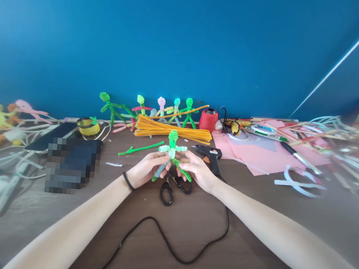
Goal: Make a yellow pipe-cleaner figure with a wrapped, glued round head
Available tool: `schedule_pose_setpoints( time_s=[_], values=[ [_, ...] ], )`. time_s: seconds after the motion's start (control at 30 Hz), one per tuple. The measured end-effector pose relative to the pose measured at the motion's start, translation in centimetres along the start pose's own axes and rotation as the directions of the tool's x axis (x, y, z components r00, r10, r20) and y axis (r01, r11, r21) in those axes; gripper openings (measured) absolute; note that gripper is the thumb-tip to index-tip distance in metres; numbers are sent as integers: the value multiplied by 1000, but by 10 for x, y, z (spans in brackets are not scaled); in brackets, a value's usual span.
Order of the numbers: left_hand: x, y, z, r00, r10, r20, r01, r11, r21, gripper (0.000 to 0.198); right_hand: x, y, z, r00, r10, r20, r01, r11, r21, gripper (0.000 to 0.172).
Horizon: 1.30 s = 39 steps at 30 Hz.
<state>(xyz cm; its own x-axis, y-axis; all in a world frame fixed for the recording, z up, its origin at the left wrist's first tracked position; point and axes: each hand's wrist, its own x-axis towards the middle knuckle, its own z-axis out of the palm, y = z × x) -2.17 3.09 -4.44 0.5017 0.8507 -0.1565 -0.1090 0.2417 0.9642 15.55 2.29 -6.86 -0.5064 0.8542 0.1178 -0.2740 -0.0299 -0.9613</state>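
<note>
Both my hands hold a small green pipe-cleaner figure (pixel 172 148) upright over the brown table (pixel 190 231). My left hand (pixel 146 169) pinches the figure's lower left leg. Closed on the right leg is my right hand (pixel 197 169). The figure has a bright green head, pale green arms and green legs. Black-handled scissors (pixel 171 189) lie on the table just under my hands. A black glue gun (pixel 210 156) rests beside my right hand, its black cord (pixel 170 242) looping across the table towards me.
A bundle of orange pipe cleaners (pixel 167 131) lies behind the figure, with a loose green one (pixel 140 148). Several finished figures (pixel 161 108) stand along the blue wall beside a red thread spool (pixel 208 120). Pink paper (pixel 253 153) and strips lie right; a phone (pixel 52 136) and cables left.
</note>
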Motion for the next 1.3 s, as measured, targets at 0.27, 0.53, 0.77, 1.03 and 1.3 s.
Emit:
schedule_pose_setpoints(
  time_s=[0.27, 0.53, 0.77, 1.03, 1.3],
  values=[
    [1, -3, 0, 999, -18, 46, 23, 993, -115, 19, -1, -2, 2, 1000, 13, 21, -14, 998, 58, 40],
    [2, -5, -1, 998, 3, 57, 2, 996, -89, 20, 0, 0, 1, 1000, -10, 27, 11, 1000, -28, 47],
    [2, -5, 0, 1000, 11, 21, -9, 994, -107, 23, -2, -1, 0, 999, -13, 32, 17, 994, -107, 46],
    [6, -7, 3, 996, 78, -40, -85, 974, -209, 17, -3, -4, 1, 999, -7, 45, 14, 989, -147, 54],
    [9, -10, -5, 996, 73, -44, -81, 972, -219, 12, -2, -1, -1, 998, -6, 60, 13, 995, -102, 59]
  ],
)
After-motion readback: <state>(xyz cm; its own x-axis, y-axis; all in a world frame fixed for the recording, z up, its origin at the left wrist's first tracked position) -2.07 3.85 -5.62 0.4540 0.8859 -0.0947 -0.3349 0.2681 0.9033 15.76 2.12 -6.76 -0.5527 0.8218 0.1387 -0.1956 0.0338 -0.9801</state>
